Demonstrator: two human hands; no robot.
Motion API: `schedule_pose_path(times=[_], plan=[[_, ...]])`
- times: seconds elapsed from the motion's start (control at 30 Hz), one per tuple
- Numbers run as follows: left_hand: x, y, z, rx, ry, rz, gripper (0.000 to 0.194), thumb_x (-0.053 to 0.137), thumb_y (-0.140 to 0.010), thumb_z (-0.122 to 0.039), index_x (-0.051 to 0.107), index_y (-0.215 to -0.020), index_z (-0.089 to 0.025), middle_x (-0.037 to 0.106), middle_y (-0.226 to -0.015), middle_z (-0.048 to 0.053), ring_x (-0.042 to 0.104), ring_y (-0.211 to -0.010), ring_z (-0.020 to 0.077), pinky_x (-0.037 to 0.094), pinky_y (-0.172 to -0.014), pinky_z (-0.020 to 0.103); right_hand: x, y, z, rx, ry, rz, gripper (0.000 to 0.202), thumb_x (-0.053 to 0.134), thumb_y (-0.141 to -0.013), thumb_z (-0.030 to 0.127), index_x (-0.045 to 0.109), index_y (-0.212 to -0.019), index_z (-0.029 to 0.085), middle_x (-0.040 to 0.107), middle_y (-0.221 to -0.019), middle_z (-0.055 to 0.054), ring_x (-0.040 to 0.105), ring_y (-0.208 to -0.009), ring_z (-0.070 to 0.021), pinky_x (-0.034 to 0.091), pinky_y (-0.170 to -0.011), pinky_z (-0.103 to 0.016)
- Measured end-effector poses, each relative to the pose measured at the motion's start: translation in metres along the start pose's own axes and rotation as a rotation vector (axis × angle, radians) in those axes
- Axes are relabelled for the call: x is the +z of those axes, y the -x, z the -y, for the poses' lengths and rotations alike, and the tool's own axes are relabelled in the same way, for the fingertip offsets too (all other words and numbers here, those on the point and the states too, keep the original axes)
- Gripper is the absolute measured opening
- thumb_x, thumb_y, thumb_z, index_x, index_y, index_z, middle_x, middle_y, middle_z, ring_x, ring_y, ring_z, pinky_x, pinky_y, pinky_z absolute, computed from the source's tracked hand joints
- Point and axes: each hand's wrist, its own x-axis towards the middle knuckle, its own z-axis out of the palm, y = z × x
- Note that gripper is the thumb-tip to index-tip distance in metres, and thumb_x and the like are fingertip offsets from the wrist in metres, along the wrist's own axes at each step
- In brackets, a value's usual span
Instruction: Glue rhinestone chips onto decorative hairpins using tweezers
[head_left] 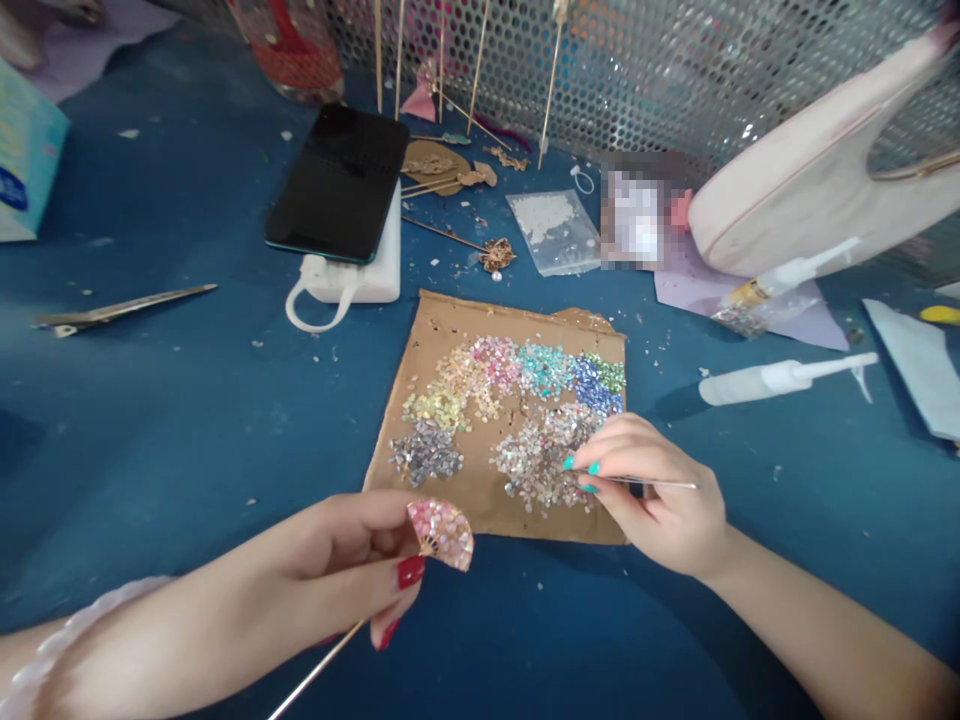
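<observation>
My left hand (330, 570) is closed around the stem of a fan-shaped hairpin (442, 532), its head covered in pink and pale flakes. The thin metal stem slants down toward the bottom edge. In my right hand (660, 490), slim metal tweezers (660, 483) are pinched between the fingers, their tips at a pile of clear silvery flakes (536, 460). Under that pile lies a brown cardboard sheet (495, 518), which also carries grey flakes (427, 452), yellow flakes (442, 400), pink flakes (496, 360), teal flakes (545, 368) and blue flakes (595, 385).
Behind the cardboard are a black phone (341, 185) on a white power bank (386, 270), a small plastic bag (555, 230) and a gold hairpin (497, 256). A white glue bottle (757, 383) lies right; a metal clip (124, 310) lies left. A perforated metal screen (637, 90) stands behind.
</observation>
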Motion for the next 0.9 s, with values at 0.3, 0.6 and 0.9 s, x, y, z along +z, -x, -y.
schedule_pose_path(times=[0.3,0.6,0.9], plan=[[0.0015,-0.0012,-0.0027,0.004,0.021,0.011,0.029,0.043,-0.093,-0.047,0.056,-0.101,-0.023,0.048,-0.067,-0.003,0.044,-0.061,0.0097,0.034,-0.055,0.019,0.0005,0.0001,0.0004,0.005,0.006,-0.004,0.03,0.059,-0.073,-0.003,0.053,-0.093,0.019,0.066,-0.08,-0.005,0.061,-0.073,-0.0148,0.05,-0.067,-0.035],[0.0011,0.0001,-0.0005,-0.007,0.03,0.013,0.03,0.043,-0.092,-0.049,0.055,-0.102,-0.023,0.048,-0.067,-0.003,0.044,-0.061,0.0099,0.032,-0.053,0.02,0.0004,0.0,0.0002,0.01,0.01,-0.005,0.028,0.058,-0.075,-0.001,0.053,-0.093,0.02,0.066,-0.079,-0.004,0.061,-0.072,-0.0144,0.05,-0.065,-0.034],[0.002,-0.0018,-0.0034,-0.011,0.035,0.009,0.032,0.043,-0.092,-0.05,0.056,-0.1,-0.023,0.048,-0.067,-0.003,0.043,-0.061,0.0101,0.033,-0.054,0.02,0.0002,0.0018,-0.0005,0.002,0.01,0.008,0.03,0.059,-0.073,-0.001,0.053,-0.095,0.019,0.066,-0.08,-0.005,0.06,-0.072,-0.0147,0.05,-0.066,-0.035]])
